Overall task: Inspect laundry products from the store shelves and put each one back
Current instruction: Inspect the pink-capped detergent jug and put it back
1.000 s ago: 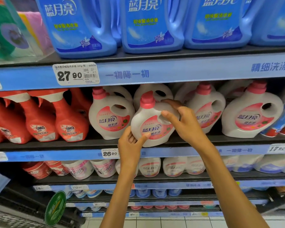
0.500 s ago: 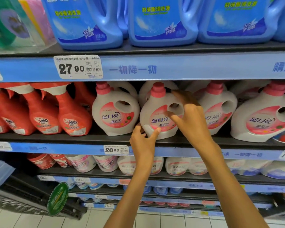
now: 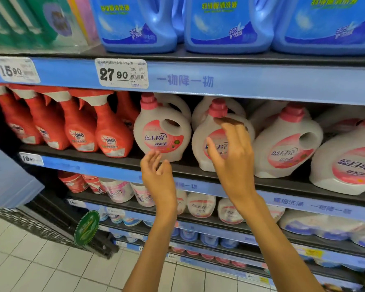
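Your right hand [image 3: 233,157] is hovering at centre frame, just in front of the white detergent bottle [image 3: 202,144] with the pink cap [image 3: 218,107]; its fingers [image 3: 230,131] are spreading apart and relaxed, gripping nothing, and whether the fingertips are touching the bottle cannot be told. That bottle is standing upright on the middle shelf [image 3: 114,160], second in the front row of like white bottles, with a neighbouring white bottle [image 3: 161,135] just beside it on the left of the frame and another white bottle [image 3: 287,142] just beside it on the right. Your left hand [image 3: 158,175] is sitting slightly lower and left of centre, in front of the shelf edge, its fingers loosely curling and apart, holding nothing; its fingertips are overlapping the lower edge of the neighbouring white bottle, contact not determinable. At the left of the same shelf, red spray bottles [image 3: 112,131] are standing in a row. On the upper shelf, large blue detergent jugs [image 3: 135,24] are lining the top of the frame, with a price tag reading 27.90 [image 3: 121,73] fixed to the blue shelf strip below them. Lower shelves at the bottom of the frame are carrying smaller white and pink containers [image 3: 200,205].
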`<state>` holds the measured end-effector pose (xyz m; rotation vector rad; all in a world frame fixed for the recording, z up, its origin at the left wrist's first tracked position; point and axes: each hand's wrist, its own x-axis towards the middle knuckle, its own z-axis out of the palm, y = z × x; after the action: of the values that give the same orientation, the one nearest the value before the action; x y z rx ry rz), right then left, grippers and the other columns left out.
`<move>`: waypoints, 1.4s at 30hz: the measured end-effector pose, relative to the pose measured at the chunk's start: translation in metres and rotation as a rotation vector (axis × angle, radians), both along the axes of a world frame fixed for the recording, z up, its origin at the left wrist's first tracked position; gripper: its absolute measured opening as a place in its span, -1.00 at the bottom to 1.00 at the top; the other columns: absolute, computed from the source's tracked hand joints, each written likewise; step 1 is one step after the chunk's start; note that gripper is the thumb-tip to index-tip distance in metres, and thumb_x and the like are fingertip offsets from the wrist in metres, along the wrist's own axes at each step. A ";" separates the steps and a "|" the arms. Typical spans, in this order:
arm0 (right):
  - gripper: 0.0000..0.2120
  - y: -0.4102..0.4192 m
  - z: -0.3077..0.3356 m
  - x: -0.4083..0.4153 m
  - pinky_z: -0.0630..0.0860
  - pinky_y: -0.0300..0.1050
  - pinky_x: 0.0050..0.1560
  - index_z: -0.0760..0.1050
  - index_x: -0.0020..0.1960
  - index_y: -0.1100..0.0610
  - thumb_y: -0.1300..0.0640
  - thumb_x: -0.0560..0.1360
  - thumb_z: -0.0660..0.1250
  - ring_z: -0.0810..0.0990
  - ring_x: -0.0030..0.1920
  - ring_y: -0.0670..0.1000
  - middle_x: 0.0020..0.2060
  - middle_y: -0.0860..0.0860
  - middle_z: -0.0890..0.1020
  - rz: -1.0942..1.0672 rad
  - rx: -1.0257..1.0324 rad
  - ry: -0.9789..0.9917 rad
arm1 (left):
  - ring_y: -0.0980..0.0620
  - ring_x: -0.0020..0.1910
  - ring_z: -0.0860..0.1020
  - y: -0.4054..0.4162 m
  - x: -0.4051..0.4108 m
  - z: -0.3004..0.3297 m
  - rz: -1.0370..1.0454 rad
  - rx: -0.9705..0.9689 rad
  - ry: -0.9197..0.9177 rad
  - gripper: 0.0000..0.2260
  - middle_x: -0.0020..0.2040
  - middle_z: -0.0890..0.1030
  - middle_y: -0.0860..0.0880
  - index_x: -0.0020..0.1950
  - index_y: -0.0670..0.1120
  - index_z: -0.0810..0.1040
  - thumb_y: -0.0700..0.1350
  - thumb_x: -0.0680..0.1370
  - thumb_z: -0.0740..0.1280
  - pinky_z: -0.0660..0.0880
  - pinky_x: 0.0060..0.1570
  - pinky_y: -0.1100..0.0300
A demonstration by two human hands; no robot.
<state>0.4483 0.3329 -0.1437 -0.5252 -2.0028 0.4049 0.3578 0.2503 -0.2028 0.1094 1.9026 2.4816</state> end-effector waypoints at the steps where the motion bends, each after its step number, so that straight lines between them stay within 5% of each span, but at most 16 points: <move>1: -0.71 -0.004 0.004 -0.004 0.35 -0.16 0.00 0.50 0.14 0.38 0.30 0.45 0.39 0.54 -0.04 0.24 -0.05 0.26 0.57 0.060 -0.008 -0.013 | 0.07 0.15 0.50 -0.004 -0.008 0.002 0.047 -0.029 0.040 -0.66 0.21 0.51 -0.12 0.28 -0.17 0.41 -0.40 0.54 0.25 0.48 -0.03 0.48; 5: -0.68 -0.020 0.020 -0.026 0.46 -0.06 0.08 0.47 0.24 0.35 0.30 0.50 0.35 0.56 0.09 0.22 0.07 0.24 0.56 0.203 0.037 -0.077 | 0.07 0.31 0.37 -0.015 -0.039 0.007 0.051 -0.132 0.151 -0.51 0.43 0.34 -0.15 0.46 -0.19 0.25 -0.38 0.55 0.25 0.35 0.04 0.61; 9: -0.72 -0.028 0.026 -0.059 0.47 0.15 0.00 0.41 0.21 0.35 0.19 0.58 0.25 0.51 0.03 0.30 0.05 0.30 0.53 0.251 -0.056 -0.314 | -0.09 0.46 0.26 -0.014 -0.059 0.000 -0.081 -0.286 0.117 -0.46 0.50 0.24 -0.17 0.51 -0.19 0.15 -0.23 0.58 0.29 0.24 0.42 0.15; 11: -0.73 -0.028 0.025 -0.078 0.44 0.15 -0.04 0.39 0.16 0.40 0.19 0.60 0.20 0.50 -0.01 0.34 0.01 0.34 0.53 0.255 -0.159 -0.440 | -0.12 0.46 0.26 -0.015 -0.067 -0.005 -0.143 -0.329 0.097 -0.47 0.49 0.26 -0.19 0.50 -0.22 0.14 -0.19 0.59 0.28 0.22 0.45 -0.02; 14: -0.72 -0.024 0.015 -0.100 0.42 0.15 0.12 0.39 0.22 0.39 0.22 0.61 0.15 0.47 0.13 0.34 0.12 0.35 0.51 0.189 -0.203 -0.548 | -0.12 0.36 0.38 -0.020 -0.077 -0.009 -0.227 -0.339 0.073 -0.57 0.39 0.38 -0.20 0.43 -0.22 0.23 -0.18 0.60 0.26 0.34 0.36 -0.01; 18: -0.57 -0.024 0.009 -0.114 0.24 -0.11 0.26 0.33 0.39 0.27 0.13 0.58 0.27 0.34 0.33 0.21 0.32 0.22 0.41 0.093 -0.248 -0.319 | -0.09 0.17 0.50 -0.028 -0.084 -0.006 -0.328 -0.271 0.104 -0.72 0.19 0.52 -0.19 0.28 -0.25 0.36 -0.24 0.59 0.27 0.46 0.21 0.03; 23: -0.70 -0.034 0.015 -0.112 0.37 -0.25 0.16 0.52 0.23 0.21 0.16 0.53 0.34 0.49 0.23 0.06 0.20 0.06 0.55 0.162 -0.401 -0.117 | 0.15 0.02 0.58 -0.056 -0.089 -0.005 -0.443 -0.101 0.114 -0.80 0.07 0.60 -0.01 0.19 -0.13 0.45 -0.20 0.57 0.31 0.55 0.01 0.29; 26: -0.79 -0.050 0.019 -0.105 0.38 -0.44 0.05 0.59 0.13 0.19 0.20 0.50 0.36 0.54 0.07 -0.15 0.01 -0.13 0.60 0.151 -0.435 0.010 | 0.13 0.05 0.60 -0.077 -0.091 -0.004 -0.504 -0.060 0.099 -0.78 0.10 0.61 -0.02 0.20 -0.06 0.46 -0.09 0.56 0.29 0.56 -0.02 0.26; 30: -0.85 -0.071 0.020 -0.096 0.51 -0.12 0.07 0.60 0.05 0.25 0.21 0.54 0.33 0.61 -0.02 -0.01 -0.06 0.06 0.66 0.136 -0.455 0.045 | 0.04 0.05 0.63 -0.100 -0.089 -0.005 -0.644 -0.069 -0.088 -0.81 0.10 0.64 -0.06 0.15 0.03 0.47 0.04 0.62 0.15 0.59 -0.09 0.21; 32: -0.86 -0.085 0.020 -0.090 0.52 -0.21 0.03 0.57 0.07 0.24 0.24 0.55 0.31 0.60 -0.04 -0.11 -0.05 0.03 0.65 0.202 -0.587 0.100 | 0.04 0.06 0.64 -0.109 -0.082 -0.005 -0.676 -0.040 -0.209 -0.67 0.13 0.65 -0.07 0.24 -0.03 0.49 0.11 0.62 0.11 0.61 -0.11 0.19; 35: -0.70 -0.105 0.019 -0.081 0.51 -0.27 0.08 0.47 0.26 0.12 0.20 0.53 0.34 0.57 0.07 -0.11 0.12 -0.02 0.59 0.292 -0.747 0.079 | -0.08 0.18 0.59 -0.117 -0.075 0.002 -0.691 0.000 -0.281 -0.58 0.19 0.62 -0.12 0.33 -0.09 0.47 0.12 0.63 0.08 0.55 0.15 -0.03; 42: -0.71 -0.129 0.016 -0.066 0.55 -0.27 -0.01 0.43 0.29 -0.07 0.05 0.58 0.26 0.61 0.11 -0.13 0.13 -0.14 0.61 0.440 -0.966 0.216 | 0.03 0.13 0.62 -0.130 -0.075 0.010 -0.904 0.074 -0.320 -0.66 0.14 0.66 -0.04 0.24 -0.02 0.53 0.10 0.63 0.08 0.58 0.08 0.06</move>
<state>0.3821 0.2042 -0.1282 -0.5693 -1.6027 1.6605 0.2831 0.1206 -0.1933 0.4306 1.2271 1.8042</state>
